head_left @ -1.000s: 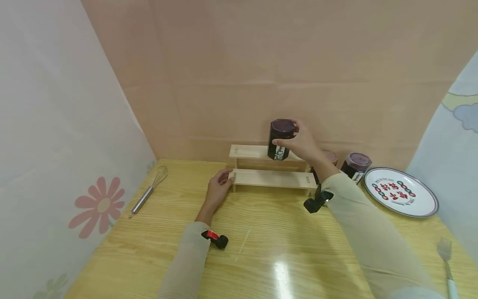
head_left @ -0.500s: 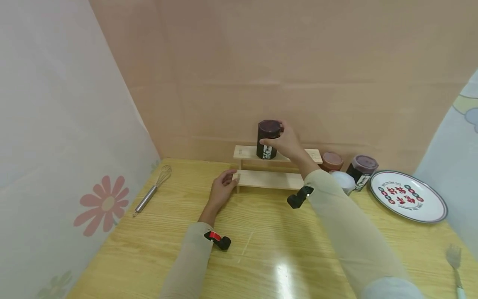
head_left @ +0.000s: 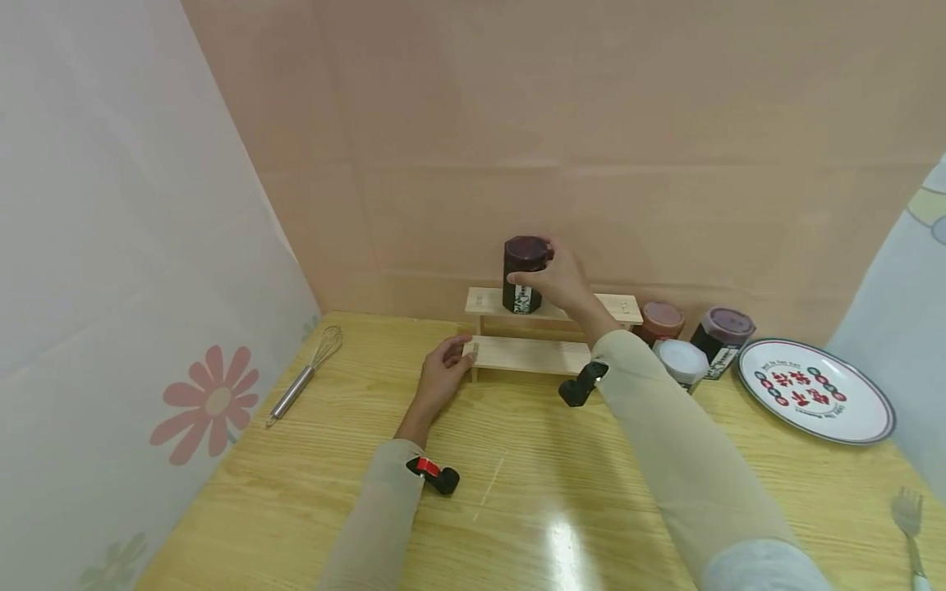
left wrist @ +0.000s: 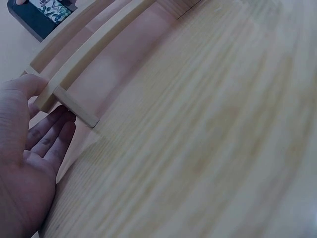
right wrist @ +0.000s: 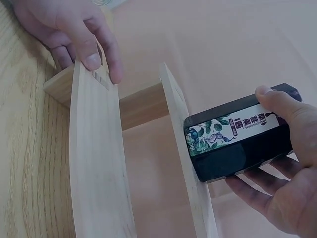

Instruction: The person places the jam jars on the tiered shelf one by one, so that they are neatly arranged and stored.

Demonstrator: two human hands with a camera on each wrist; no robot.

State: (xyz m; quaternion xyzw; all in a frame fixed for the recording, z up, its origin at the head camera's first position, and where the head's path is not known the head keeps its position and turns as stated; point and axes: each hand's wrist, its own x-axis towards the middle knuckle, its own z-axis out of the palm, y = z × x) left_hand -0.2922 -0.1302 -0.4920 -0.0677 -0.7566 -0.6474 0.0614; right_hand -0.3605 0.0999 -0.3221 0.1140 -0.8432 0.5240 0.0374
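A dark jar [head_left: 523, 297] with a purple lid and a printed label stands upright at the upper tier of a two-tier wooden shelf [head_left: 528, 355]. My right hand [head_left: 559, 283] grips it near the lid, thumb across the front. In the right wrist view the jar's base [right wrist: 195, 148] meets the upper board, left of its middle. Down at the lower tier's left end, my left hand [head_left: 441, 373] pinches the board. The left wrist view has that thumb [left wrist: 34, 85] on the board and the other fingers below it.
Right of the shelf stand a jar with a reddish lid [head_left: 663, 316], a white-lidded jar [head_left: 683, 361] and another purple-lidded jar [head_left: 724, 332]. Beyond them lie a patterned plate [head_left: 816, 423] and a fork [head_left: 909, 525]. A whisk [head_left: 303, 377] lies at the left.
My right hand has carried the jar leftward and slightly down along the upper tier, uncovering the white-lidded jar. The left hand keeps its hold on the shelf; the head view has shifted slightly.
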